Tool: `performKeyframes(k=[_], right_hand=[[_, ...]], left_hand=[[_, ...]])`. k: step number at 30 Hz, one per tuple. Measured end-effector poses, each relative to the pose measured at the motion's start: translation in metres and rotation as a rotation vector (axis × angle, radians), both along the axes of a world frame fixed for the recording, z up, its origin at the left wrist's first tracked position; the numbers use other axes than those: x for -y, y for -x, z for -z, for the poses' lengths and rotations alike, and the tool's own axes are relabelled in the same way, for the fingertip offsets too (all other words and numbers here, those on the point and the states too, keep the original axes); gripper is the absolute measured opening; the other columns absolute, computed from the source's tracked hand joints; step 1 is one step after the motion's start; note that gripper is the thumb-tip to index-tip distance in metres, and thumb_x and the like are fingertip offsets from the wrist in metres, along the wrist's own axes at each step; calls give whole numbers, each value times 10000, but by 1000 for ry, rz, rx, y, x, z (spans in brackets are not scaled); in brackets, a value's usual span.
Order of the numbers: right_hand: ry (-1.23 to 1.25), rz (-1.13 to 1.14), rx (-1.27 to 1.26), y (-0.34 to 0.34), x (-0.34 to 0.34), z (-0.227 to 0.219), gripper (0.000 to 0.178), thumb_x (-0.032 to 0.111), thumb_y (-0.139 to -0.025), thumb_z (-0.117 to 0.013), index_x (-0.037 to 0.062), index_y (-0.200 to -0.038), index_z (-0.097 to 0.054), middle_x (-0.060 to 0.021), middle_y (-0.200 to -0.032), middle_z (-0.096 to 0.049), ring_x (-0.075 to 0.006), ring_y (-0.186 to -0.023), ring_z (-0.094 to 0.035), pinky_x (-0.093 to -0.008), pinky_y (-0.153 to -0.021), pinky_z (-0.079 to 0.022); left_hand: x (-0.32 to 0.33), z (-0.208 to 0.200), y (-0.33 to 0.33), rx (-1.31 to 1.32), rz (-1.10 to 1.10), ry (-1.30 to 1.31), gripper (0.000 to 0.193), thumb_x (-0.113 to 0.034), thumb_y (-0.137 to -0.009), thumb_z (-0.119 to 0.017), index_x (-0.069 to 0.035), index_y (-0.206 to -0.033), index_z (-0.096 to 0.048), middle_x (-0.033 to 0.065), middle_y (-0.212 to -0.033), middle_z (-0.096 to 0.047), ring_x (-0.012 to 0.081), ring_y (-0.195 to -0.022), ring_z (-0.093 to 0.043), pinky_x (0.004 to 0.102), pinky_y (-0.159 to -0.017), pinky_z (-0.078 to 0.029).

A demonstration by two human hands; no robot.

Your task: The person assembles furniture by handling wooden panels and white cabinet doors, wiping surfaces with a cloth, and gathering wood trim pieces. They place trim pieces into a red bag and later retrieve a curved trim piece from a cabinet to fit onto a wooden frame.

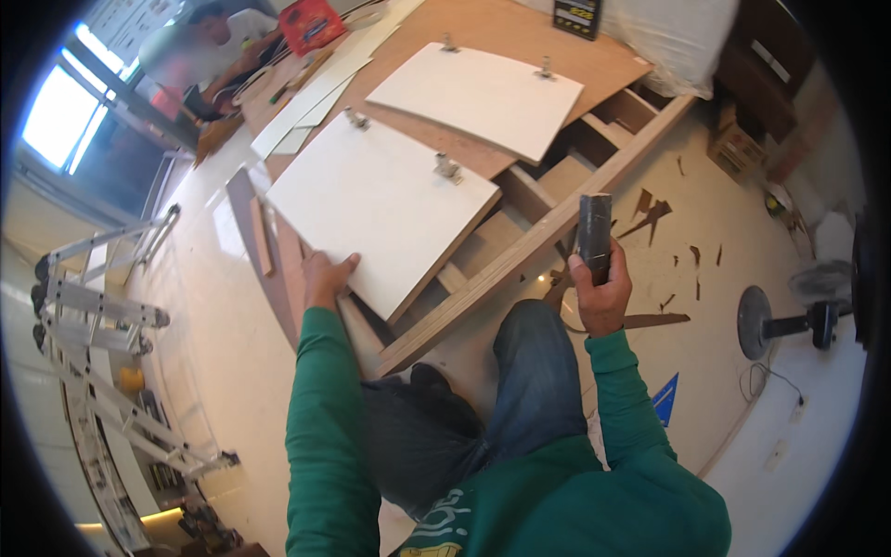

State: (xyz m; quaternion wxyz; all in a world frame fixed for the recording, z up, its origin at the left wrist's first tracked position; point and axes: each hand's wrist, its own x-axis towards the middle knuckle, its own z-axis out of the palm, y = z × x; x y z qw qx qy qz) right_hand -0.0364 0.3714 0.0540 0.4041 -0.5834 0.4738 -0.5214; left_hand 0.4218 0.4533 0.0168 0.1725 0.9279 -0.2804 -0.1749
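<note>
Boards, white and flat, lie on a brown worktop [608, 70] and a wooden frame [543, 232]. The near white board [371, 209] is close to the person and sticks out over the frame's open slots. It has two metal hinges [448, 169] on top. The far white board [478, 100] lies behind it, a bit apart, with two hinges too.

The left hand [329, 277] is at the near board's left edge, thumb spread onto the top. I cannot tell if its grip pinches the board. The right hand [603, 292] has its grip closed around a dark block [595, 237], held up beside the frame's long rail.

That rail runs between the block and the near board. The person's knee [527, 339] is close to the rail, between the two arms. Long brown strips [252, 232] lie by the left hand. Pale strips [311, 111] and a red bag [311, 26] are on the far side, near another person [251, 25]. Brown scraps [657, 211] litter the floor [691, 190] on the right. A blue triangle [665, 399] is near the right sleeve. A ladder [104, 316] stands far left, and a fan [754, 320] far right.
</note>
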Motion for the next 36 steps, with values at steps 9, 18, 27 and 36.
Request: performKeyframes(k=[9, 18, 27, 36], right_hand=[[181, -702, -303, -80, -63, -2, 626, 205, -799, -773, -33, -1344, -577, -207, -1157, -677, -349, -995, -687, -436, -887, -558], [468, -776, -564, -174, -132, 30, 603, 290, -750, -806, -26, -1216, -590, -193, -1114, -582, -381, -1065, -568, -469, -947, -473], [443, -657, -680, -200, -150, 51, 702, 304, -774, -784, -73, -1303, -518, -234, -1136, -560, -418, -1081, -552, -500, -956, -467], [-10, -559, -257, -175, -119, 39, 551, 255, -905, -774, -71, -1290, -553, -170, -1087, -638, -253, -940, -636, -376, -840, -541]], left_hand=[[-18, -63, 3, -105, -227, 529, 608, -382, -909, -789, 87, -1271, -653, 236, -1219, -691, 330, -1138, -674, 411, -868, -564], [-29, -103, 9, 169, -378, 1010, 301, -162, -922, -714, 31, -1154, -722, 142, -1088, -702, 193, -944, -652, 319, -836, -540], [-11, -95, 0, 195, -361, 996, 287, -172, -848, -729, 43, -1038, -716, 196, -915, -735, 279, -771, -696, 371, -745, -549], [-4, -21, -9, -5, -292, 481, 500, -366, -881, -763, 25, -1192, -742, 229, -1165, -751, 372, -1060, -732, 472, -926, -567]])
